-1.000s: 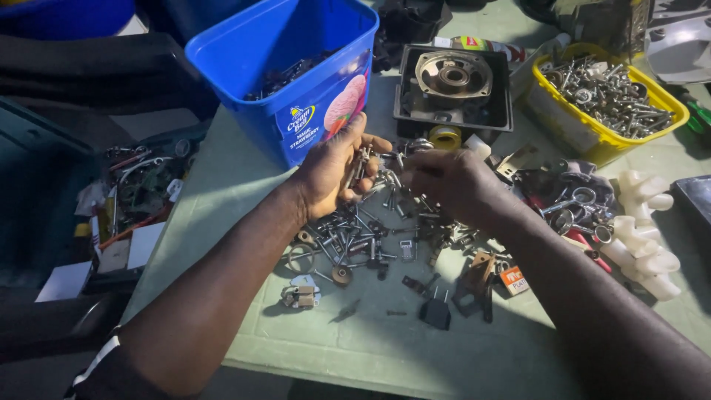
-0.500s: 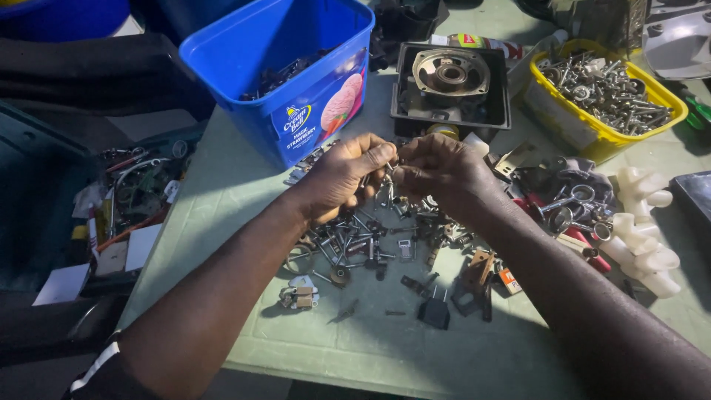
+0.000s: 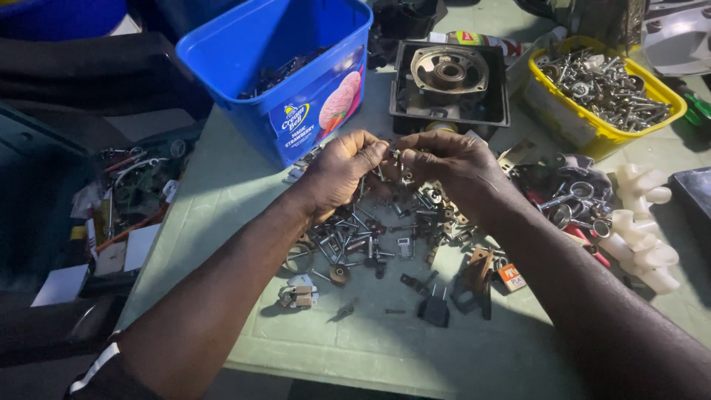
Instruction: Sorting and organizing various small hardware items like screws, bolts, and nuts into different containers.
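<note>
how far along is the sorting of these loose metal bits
Done: the blue tub and yellow tray already hold hardware. In hand: left hand and right hand pinch a small metal piece together. Left: a large scatter of screws and parts on the table.

Crowded middle, open edges on the desk (image 3: 222, 215).
Both hands, left hand (image 3: 342, 172) and right hand (image 3: 452, 167), hover over a dense scatter of screws and metal bits (image 3: 370, 237), leaving no bare spot beneath. The blue tub (image 3: 289, 81) blocks the far left, the black tray (image 3: 450, 81) stands just behind the hands, and the yellow bin (image 3: 603, 92) walls the far right. White pipe fittings (image 3: 641, 222) and hose clamps (image 3: 566, 200) crowd the right. Bare desk lies left of the scatter and along the near edge.
</note>
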